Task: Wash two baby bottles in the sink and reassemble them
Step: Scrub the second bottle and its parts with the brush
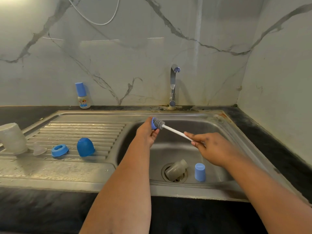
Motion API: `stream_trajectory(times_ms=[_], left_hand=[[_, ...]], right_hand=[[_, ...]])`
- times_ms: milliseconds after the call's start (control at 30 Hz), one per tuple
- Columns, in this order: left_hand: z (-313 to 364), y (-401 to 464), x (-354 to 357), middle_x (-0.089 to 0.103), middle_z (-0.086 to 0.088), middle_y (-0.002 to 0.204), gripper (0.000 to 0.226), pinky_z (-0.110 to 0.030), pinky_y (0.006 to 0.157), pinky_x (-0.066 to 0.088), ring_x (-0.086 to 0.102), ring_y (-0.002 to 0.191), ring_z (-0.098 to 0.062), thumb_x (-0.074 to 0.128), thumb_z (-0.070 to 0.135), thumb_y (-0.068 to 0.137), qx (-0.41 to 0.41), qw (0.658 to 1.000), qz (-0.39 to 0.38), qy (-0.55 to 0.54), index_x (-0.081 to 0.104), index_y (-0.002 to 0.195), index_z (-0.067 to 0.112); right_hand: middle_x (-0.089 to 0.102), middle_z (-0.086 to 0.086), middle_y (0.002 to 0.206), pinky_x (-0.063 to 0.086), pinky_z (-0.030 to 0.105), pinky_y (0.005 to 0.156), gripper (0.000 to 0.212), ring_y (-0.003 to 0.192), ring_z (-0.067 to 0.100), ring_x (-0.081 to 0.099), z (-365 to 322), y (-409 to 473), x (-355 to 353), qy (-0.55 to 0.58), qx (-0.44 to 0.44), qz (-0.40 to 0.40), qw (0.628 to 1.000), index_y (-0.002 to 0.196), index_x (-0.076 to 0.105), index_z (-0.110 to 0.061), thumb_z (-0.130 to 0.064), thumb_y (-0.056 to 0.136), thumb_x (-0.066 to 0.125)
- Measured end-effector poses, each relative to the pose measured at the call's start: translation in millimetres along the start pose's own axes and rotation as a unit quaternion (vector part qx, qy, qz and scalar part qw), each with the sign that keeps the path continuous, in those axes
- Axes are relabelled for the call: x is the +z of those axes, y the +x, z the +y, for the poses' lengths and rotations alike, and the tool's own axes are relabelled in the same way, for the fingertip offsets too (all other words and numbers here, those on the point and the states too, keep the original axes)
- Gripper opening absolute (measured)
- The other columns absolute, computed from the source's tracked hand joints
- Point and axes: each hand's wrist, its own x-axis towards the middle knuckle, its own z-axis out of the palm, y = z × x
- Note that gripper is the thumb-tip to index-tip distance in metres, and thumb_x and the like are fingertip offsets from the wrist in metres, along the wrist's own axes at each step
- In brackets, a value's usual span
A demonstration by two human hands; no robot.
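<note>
Over the sink basin (209,125), my left hand (147,132) grips a small blue bottle ring (154,123). My right hand (211,146) pinches the white handle of a bottle brush (175,131), whose grey bristle head is pushed into the ring. Down in the basin, a clear bottle body (176,168) lies on its side over the drain, with a light-blue cap (200,172) standing beside it. On the drainboard (81,127) rest a dark-blue cap (85,147), a blue ring (60,150), a clear teat (39,149) and a clear bottle body (12,138).
A small assembled bottle with a blue cap (82,95) stands on the dark counter against the marble wall. The chrome tap (173,85) rises behind the basin; no water is visible. A white cable (94,17) hangs on the wall above.
</note>
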Motion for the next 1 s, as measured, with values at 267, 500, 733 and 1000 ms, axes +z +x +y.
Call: stream_trajectory(times_ms=[267, 500, 733, 1000], left_hand=[[1, 9, -12, 0.062, -0.006, 0.080, 0.032, -0.016, 0.051, 0.048, 0.054, 0.059, -0.008, 0.065, 0.040, 0.090, -0.007, 0.999, 0.033, 0.021, 0.063, 0.098, 0.009], [-10, 11, -8, 0.067, -0.012, 0.092, 0.020, -0.033, 0.082, 0.057, 0.065, 0.082, -0.018, 0.078, 0.019, 0.079, 0.112, 0.989, 0.068, 0.068, 0.062, 0.085, 0.010], [0, 9, -6, 0.066, -0.008, 0.082, 0.026, -0.020, 0.054, 0.052, 0.064, 0.071, -0.013, 0.073, 0.031, 0.084, 0.025, 0.998, -0.023, -0.048, 0.064, 0.092, 0.009], [-19, 17, -10, 0.069, -0.011, 0.091, 0.039, -0.028, 0.067, 0.050, 0.063, 0.076, -0.017, 0.081, 0.032, 0.074, 0.113, 0.969, 0.130, 0.179, 0.070, 0.098, 0.003]], right_hand=[[0.051, -0.005, 0.088, 0.042, 0.030, 0.056, 0.045, 0.073, 0.015, 0.054, -4, 5, 2, -0.213, -0.053, 0.031, 0.975, 0.142, 0.016, -0.060, -0.038, 0.104, 0.030], [0.066, -0.011, 0.117, 0.056, 0.032, 0.075, 0.035, 0.081, 0.011, 0.063, -3, 17, 22, 0.024, 0.042, -0.067, 0.997, 0.132, 0.053, -0.045, -0.034, 0.099, 0.047], [0.061, -0.020, 0.081, 0.039, 0.012, 0.054, 0.033, 0.061, 0.002, 0.052, 9, 4, 1, 0.098, -0.006, -0.002, 0.995, 0.128, 0.055, -0.047, -0.032, 0.098, 0.052], [0.064, -0.009, 0.117, 0.050, 0.026, 0.062, 0.034, 0.070, 0.007, 0.057, -1, 16, 19, 0.035, 0.060, -0.065, 0.995, 0.130, 0.056, -0.044, -0.032, 0.099, 0.050]])
